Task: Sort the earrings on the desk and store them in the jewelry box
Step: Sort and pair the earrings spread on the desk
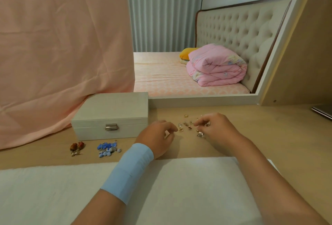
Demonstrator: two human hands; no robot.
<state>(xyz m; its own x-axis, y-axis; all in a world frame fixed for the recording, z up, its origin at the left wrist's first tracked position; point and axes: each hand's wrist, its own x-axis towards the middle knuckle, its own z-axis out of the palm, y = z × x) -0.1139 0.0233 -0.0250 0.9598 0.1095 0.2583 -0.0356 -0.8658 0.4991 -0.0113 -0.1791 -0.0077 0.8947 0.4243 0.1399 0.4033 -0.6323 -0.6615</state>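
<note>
A white jewelry box [111, 117] with a metal clasp stands closed on the wooden desk, left of centre. In front of it lie a small group of red earrings [77, 148] and a group of blue earrings [107, 149]. A loose scatter of gold and silver earrings [187, 125] lies between my hands. My left hand [158, 137], with a blue band on its wrist, has curled fingers and pinches a small gold earring at the scatter's left edge. My right hand [215, 126] curls over the scatter's right side, its fingertips pinching small silver pieces.
A white cloth pad [188, 189] covers the desk's near edge under my forearms. A pink sheet [62, 54] hangs at the left behind the box. A mirror [197, 45] at the back reflects a bed. A dark flat object [323, 111] lies at the far right.
</note>
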